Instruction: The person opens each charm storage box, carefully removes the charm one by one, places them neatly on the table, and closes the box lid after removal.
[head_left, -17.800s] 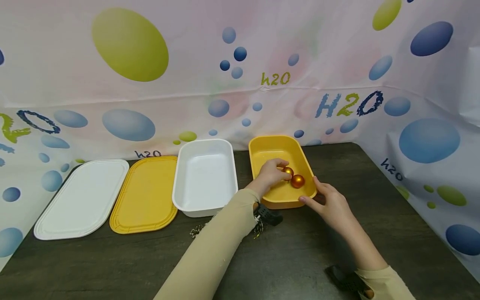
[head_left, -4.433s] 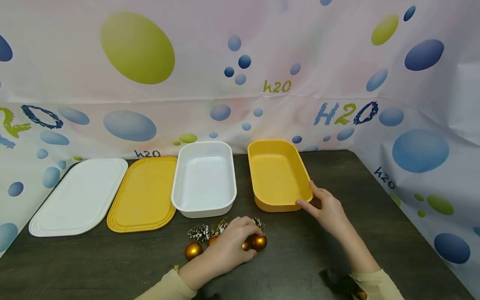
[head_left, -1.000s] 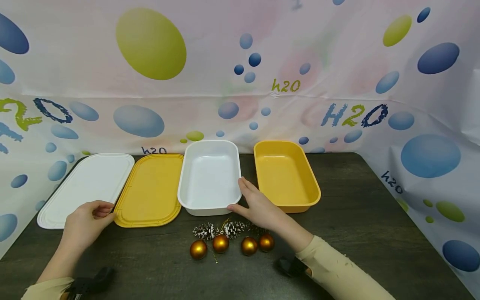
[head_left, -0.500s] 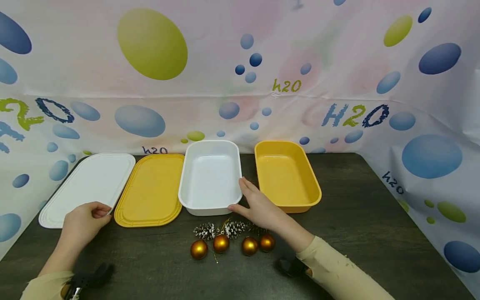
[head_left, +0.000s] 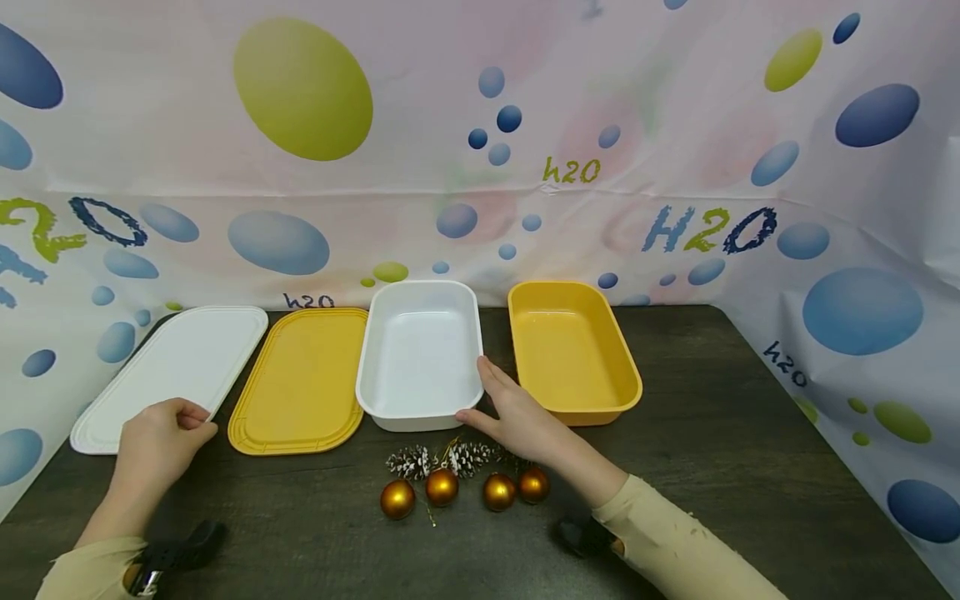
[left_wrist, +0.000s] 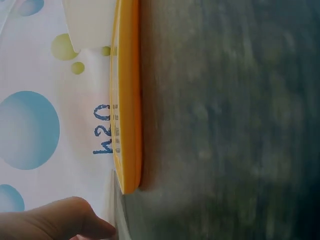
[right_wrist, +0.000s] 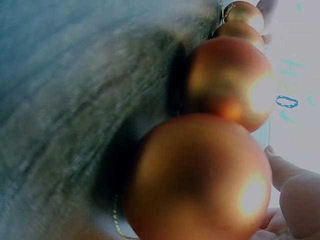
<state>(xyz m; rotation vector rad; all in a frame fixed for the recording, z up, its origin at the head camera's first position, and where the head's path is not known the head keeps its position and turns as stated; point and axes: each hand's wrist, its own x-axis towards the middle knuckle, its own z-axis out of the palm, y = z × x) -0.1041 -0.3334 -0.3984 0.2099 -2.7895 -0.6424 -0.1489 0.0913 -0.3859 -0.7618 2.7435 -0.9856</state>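
Note:
At the far left of the head view, my left hand [head_left: 156,446] pinches the near right edge of a flat white lid [head_left: 187,354] between thumb and fingers. A yellow lid [head_left: 300,379] lies beside it, its rim close by in the left wrist view. My right hand [head_left: 521,421] rests at the near right corner of a deep white container [head_left: 420,422], thumb on the front rim and straight fingers along the side. In front of that container sit several gold Christmas baubles [head_left: 397,499], with frosted pine cones [head_left: 408,462] behind them. A bauble [right_wrist: 200,180] fills much of the right wrist view.
To the right of the white container stands a deep yellow container [head_left: 573,350] with nothing in it. A printed sheet [head_left: 408,192] hangs behind the dark table [head_left: 300,533] and along its sides. The right forearm passes close by the rightmost bauble.
Baubles formerly in the yellow container now sit on the table. The right hand has gone from the yellow container to the white one. Lately the left hand has shifted the white lid slightly left.

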